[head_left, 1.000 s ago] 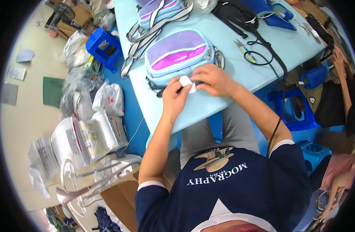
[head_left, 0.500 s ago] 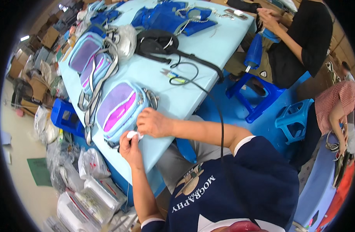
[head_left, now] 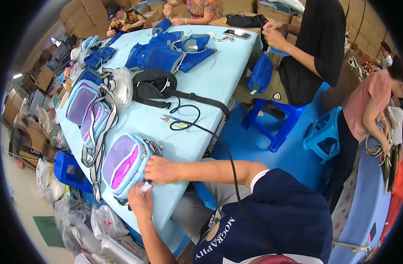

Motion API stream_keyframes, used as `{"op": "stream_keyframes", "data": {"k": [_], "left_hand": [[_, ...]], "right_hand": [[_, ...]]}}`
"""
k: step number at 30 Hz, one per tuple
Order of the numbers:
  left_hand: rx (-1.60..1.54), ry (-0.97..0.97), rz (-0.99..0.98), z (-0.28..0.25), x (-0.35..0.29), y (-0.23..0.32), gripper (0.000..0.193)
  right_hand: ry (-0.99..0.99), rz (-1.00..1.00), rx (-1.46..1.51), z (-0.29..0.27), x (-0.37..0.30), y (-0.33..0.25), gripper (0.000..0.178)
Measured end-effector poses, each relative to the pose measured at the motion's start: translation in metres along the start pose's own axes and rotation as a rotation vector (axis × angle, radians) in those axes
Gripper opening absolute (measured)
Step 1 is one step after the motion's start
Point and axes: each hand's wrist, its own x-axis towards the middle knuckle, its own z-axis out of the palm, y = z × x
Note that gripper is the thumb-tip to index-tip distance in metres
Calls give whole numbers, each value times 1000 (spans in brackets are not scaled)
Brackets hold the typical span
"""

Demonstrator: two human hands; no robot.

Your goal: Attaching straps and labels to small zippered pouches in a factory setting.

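Note:
A light-blue bag (head_left: 108, 165) with a purple mesh top and a pink-purple front panel lies at the table's near left edge. Against its right side is my right hand (head_left: 163, 170), fingers pinched together; what they grip is hidden. Just below, my left hand (head_left: 141, 202) is closed on a small white piece (head_left: 146, 186), soft-looking, near the bag's lower corner. A short dark bit shows between the two hands, too small to name. Metal clips and a grey strap end (head_left: 156, 148) sit at the bag's upper right side.
On the pale blue table (head_left: 201, 94) lie similar bags (head_left: 81, 102) with grey straps, a black strapped pouch (head_left: 153, 86), snips (head_left: 170, 119) and blue fabric bags (head_left: 157, 55). A black cable (head_left: 230, 154) crosses my right arm. A co-worker (head_left: 318, 48) sits at the right; plastic-wrapped packs (head_left: 118, 251) lie lower left.
The view has tilted up, bringing more people at the far end into sight. Both hands stay at the bag's right side; the white piece shows less rounded between them.

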Motion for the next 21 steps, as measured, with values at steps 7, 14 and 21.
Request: {"op": "stream_keyframes", "data": {"k": [7,14,21], "left_hand": [[223,-12,111,0,-4,-20,36],[199,-24,238,0,1,-23,40],[12,-61,153,-14,3,-6,36]], "right_hand": [[-104,-90,33,4,1,12,23],[-88,-73,80,-5,2,11,23],[-159,-32,85,2,-3,11,27]]}}
